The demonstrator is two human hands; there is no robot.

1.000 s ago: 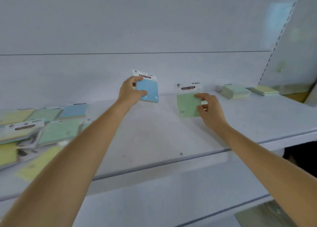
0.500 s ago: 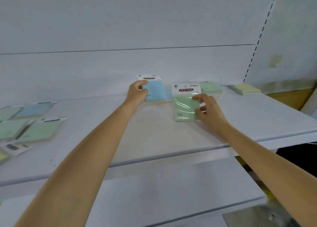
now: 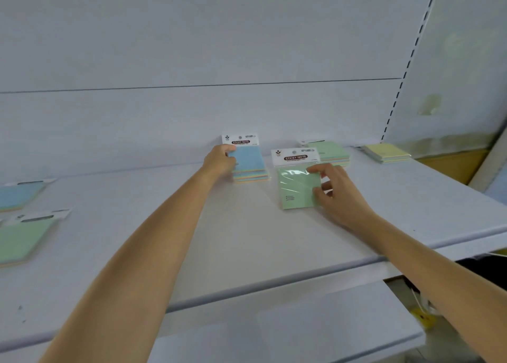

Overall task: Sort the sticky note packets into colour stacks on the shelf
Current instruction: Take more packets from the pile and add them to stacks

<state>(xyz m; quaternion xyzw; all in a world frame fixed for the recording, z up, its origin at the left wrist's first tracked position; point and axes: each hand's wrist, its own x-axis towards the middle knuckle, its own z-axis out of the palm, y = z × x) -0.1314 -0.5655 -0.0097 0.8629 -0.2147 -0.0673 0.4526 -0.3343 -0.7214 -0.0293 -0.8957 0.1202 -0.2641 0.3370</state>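
Two hands grip packets: left hand (image 3: 219,161) blue packet (image 3: 251,159), right hand (image 3: 338,195) green packet (image 3: 297,187), beside green stack (image 3: 330,152).

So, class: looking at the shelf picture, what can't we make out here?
- Small print on the green packet in the right hand: too small, glare.
- Left edge of the blue packet: behind the left hand.
- Packets at far left: cut off by the frame edge.
- Packet count in the yellow stack: too small.

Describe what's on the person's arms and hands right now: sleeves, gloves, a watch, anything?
Nothing is worn. The left hand and right hand are bare, without gloves, rings or a watch. Both forearms are uncovered all the way to the bottom edge of the picture, with no sleeve showing.
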